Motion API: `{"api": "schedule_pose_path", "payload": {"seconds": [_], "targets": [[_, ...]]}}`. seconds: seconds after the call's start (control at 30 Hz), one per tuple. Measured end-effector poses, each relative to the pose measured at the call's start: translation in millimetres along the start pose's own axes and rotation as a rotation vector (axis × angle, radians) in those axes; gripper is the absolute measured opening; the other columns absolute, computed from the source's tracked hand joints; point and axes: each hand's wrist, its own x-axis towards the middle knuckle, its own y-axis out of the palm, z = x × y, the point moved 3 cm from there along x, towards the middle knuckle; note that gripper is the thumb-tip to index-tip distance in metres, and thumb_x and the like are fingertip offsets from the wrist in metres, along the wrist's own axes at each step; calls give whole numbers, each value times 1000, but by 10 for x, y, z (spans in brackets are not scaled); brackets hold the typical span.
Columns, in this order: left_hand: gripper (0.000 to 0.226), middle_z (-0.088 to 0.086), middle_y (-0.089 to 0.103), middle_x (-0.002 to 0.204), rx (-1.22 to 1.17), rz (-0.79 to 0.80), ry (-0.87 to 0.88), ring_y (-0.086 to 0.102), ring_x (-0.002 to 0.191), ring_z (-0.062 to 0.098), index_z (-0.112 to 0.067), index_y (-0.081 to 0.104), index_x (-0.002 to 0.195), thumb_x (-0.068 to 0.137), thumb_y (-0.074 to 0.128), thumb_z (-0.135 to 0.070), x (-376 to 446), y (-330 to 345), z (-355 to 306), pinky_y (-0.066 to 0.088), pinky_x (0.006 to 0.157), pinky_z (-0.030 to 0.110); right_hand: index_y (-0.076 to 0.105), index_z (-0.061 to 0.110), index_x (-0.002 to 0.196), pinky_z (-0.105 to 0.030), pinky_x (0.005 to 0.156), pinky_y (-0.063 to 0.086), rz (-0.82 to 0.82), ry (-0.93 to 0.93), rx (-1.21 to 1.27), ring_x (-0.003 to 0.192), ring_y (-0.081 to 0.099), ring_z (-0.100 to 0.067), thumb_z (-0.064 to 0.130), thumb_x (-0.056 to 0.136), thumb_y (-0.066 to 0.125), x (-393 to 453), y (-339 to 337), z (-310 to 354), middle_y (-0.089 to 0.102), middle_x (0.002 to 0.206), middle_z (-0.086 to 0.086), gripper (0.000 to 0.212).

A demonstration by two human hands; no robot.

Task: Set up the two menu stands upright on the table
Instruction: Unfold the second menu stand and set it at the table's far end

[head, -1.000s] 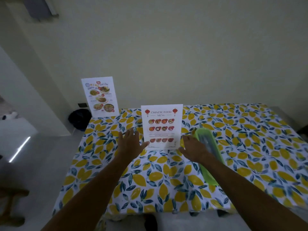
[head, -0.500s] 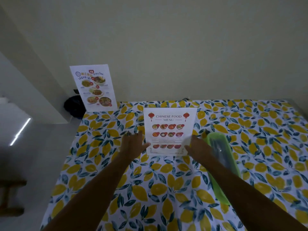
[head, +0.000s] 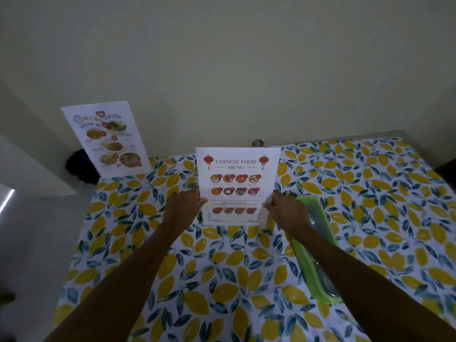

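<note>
A white "Chinese Food Menu" stand (head: 237,169) stands upright in the middle of the table (head: 370,193), which has a lemon-print cloth. My left hand (head: 183,206) grips its lower left edge and my right hand (head: 287,209) grips its lower right edge. A second menu stand (head: 106,138) with photos of dishes stands upright, leaning slightly, at the table's far left corner, apart from both hands.
A long green plastic container (head: 318,250) with a clear lid lies just right of my right forearm. A plain wall rises behind the table. A dark bag (head: 80,166) sits on the floor past the left corner. The table's left edge drops to the floor.
Both hands have closed in from beside the Chinese menu stand and now hold its lower edges. The camera has tilted down and moved closer to the table.
</note>
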Motion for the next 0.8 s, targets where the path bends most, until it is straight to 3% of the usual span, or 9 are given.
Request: {"api": "schedule_pose_path", "payload": {"seconds": [0.2, 0.4, 0.57, 0.63, 0.8], "targets": [[36, 7, 75, 87, -2, -81, 47, 70, 74, 28, -13, 62, 110, 93, 58, -45, 16, -389, -256, 53, 68, 36, 53, 17, 104, -34, 62, 53, -83, -10, -46, 78, 69, -30, 58, 92, 50, 34, -362, -98, 71, 88, -7, 43], [39, 5, 75, 93, 45, -156, 27, 70, 74, 26, -12, 61, 111, 95, 55, -47, -238, -760, -814, 55, 67, 38, 54, 21, 100, -37, 62, 58, -149, -69, -42, 75, 69, -24, 59, 92, 49, -215, -866, -388, 73, 87, -1, 40], [38, 5, 75, 97, -15, -208, 41, 70, 77, 26, -15, 61, 115, 94, 56, -47, -526, -841, -1451, 54, 67, 36, 56, 19, 103, -30, 58, 50, -200, -88, -70, 78, 68, -26, 56, 93, 49, -577, -1279, -911, 72, 89, -4, 39], [36, 5, 76, 98, -49, -236, 57, 70, 78, 26, -13, 63, 113, 93, 59, -43, -597, -823, -1735, 50, 63, 32, 55, 18, 102, -32, 58, 52, -214, -86, -78, 77, 68, -26, 55, 94, 48, -727, -1427, -1151, 72, 89, -4, 39], [38, 6, 74, 91, -49, -223, 123, 68, 74, 28, -14, 62, 108, 91, 60, -48, -617, -740, -2417, 55, 64, 38, 56, 18, 99, -36, 58, 55, -251, -46, -89, 75, 67, -27, 55, 94, 50, -1044, -1770, -1769, 72, 87, -5, 38]]}}
